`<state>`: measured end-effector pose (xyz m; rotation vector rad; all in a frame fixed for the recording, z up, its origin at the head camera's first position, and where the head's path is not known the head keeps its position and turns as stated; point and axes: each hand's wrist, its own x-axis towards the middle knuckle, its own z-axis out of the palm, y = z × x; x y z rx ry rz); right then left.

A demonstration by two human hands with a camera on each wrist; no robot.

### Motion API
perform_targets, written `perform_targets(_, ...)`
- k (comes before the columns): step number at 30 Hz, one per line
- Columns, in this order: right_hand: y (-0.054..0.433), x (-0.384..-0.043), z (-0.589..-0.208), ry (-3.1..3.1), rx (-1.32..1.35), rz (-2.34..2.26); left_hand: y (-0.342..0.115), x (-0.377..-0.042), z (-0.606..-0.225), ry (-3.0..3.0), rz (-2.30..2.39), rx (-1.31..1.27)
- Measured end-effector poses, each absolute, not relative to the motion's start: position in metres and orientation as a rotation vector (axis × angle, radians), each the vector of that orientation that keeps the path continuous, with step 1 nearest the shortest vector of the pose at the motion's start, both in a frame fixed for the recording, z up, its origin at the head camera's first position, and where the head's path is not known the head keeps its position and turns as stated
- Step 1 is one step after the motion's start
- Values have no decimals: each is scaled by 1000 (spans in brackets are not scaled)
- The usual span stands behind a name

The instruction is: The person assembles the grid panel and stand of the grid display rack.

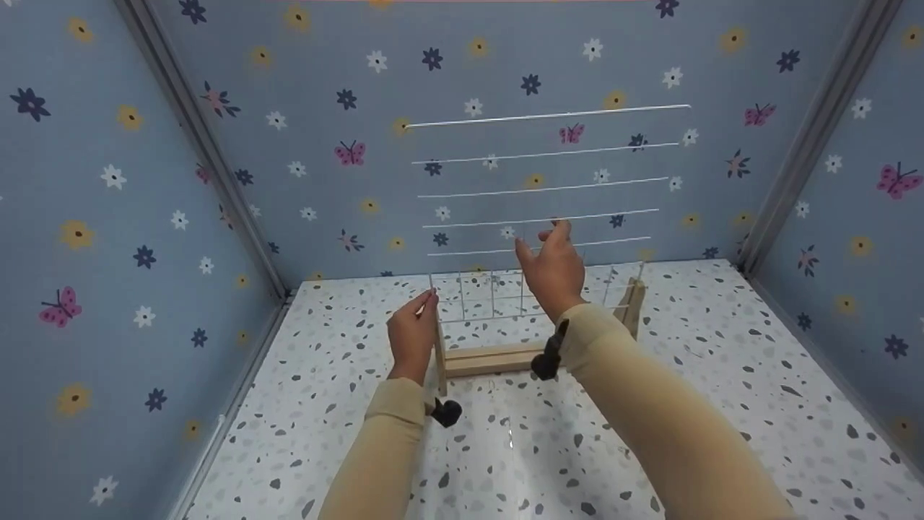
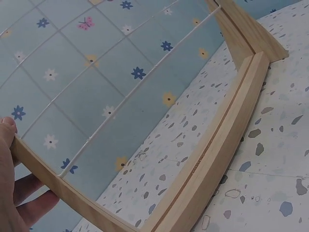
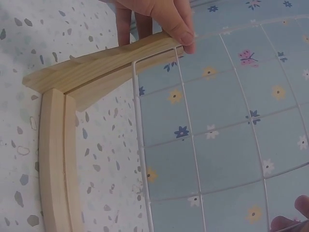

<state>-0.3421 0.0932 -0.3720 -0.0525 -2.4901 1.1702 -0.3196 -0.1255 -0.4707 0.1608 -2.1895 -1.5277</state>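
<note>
A white wire grid panel (image 1: 462,319) stands upright in a wooden stand, whose base bar (image 1: 498,359) lies on the speckled tabletop. My left hand (image 1: 411,336) pinches the stand's left upright between thumb and fingers beside the grid's edge. In the left wrist view that upright (image 2: 82,203) runs down from the hand (image 2: 9,183) to the grooved base. My right hand (image 1: 554,271) is raised before the middle of the grid, thumb and index finger spread apart. Whether its fingertips (image 3: 301,205) touch a wire, I cannot tell.
The right upright (image 1: 635,303) stands at the base's far end. Behind the grid rises a blue flowered wall (image 1: 505,43), with side walls left and right. Speckled white tabletop (image 1: 325,433) surrounds the stand. A black wrist device (image 1: 447,413) hangs by the left cuff.
</note>
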Motion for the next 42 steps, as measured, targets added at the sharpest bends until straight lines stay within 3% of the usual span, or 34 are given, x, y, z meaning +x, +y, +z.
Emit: perform_targets(42,90,-340,-391,-2499,-68,1172,-127,-321,-472,-2236,-1467,211)
